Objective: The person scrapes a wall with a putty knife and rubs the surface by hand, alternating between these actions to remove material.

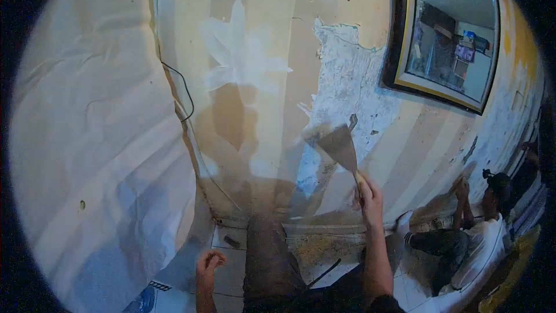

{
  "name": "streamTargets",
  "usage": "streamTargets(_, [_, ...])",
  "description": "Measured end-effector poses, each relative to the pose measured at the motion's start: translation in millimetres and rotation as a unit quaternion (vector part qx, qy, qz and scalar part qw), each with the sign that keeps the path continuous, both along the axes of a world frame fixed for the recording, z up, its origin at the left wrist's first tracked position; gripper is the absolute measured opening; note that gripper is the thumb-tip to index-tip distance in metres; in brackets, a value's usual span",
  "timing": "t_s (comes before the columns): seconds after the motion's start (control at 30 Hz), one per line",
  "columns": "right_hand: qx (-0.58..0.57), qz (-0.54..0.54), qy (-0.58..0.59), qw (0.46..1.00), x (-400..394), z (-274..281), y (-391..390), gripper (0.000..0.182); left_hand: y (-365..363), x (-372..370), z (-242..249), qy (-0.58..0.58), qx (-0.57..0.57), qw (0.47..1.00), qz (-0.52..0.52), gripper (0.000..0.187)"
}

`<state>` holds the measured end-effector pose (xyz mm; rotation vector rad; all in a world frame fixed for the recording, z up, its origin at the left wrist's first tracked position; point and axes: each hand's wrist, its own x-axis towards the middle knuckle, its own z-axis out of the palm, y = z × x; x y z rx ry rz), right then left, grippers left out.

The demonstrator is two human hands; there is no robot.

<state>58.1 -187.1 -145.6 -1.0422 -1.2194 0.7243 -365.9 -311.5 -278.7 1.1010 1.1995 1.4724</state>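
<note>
My right hand (pixel 369 195) is wrapped round the handle of a broad scraper (pixel 340 146). The wide blade points up and left, over the edge of a bare whitish patch (pixel 350 75) on the striped wall (pixel 266 52); whether it touches the wall I cannot tell. Low on the left, my left hand (pixel 211 261) hangs beside my knee with its fingers curled together. Whether it holds something small is hidden.
A framed mirror (pixel 443 35) hangs at upper right. At lower right a person (pixel 483 243) sits against the wall. A large pale sheet (pixel 98 122) covers the left side. A thin cable (pixel 188 90) runs down beside it. Debris (pixel 324 246) lies along the floor edge.
</note>
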Motion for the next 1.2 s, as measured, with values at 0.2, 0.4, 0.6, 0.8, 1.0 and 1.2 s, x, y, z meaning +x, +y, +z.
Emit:
streamTargets(0.2, [0.140, -0.005, 0.036, 0.990, -51, 74, 81, 0.042, 15, 34, 2, -0.009, 0.002, 1.000, -0.014, 0.018])
streamTargets(0.4, [0.195, 0.017, 0.009, 0.981, -100, 149, 143, 0.041, 19, 28, -9, 0.032, -0.015, 0.997, -0.073, 0.019])
streamTargets(0.6, [0.147, 0.085, -0.264, 0.949, -133, 120, 101, 0.034, 8, 15, -31, -0.004, -0.017, 0.997, -0.079, 0.018])
streamTargets(0.8, [0.163, 0.244, -0.563, 0.773, -132, 79, 45, 0.023, 4, 14, -68, -0.070, -0.005, 0.997, -0.044, 0.017])
streamTargets(1.0, [0.130, 0.176, -0.439, 0.871, -87, 108, 41, 0.023, -1, 28, -51, -0.015, -0.054, 0.997, -0.047, 0.017])
streamTargets(1.2, [0.151, 0.025, -0.215, 0.965, -58, 106, 9, 0.021, 7, 48, -38, 0.022, -0.011, 0.991, -0.128, 0.017])
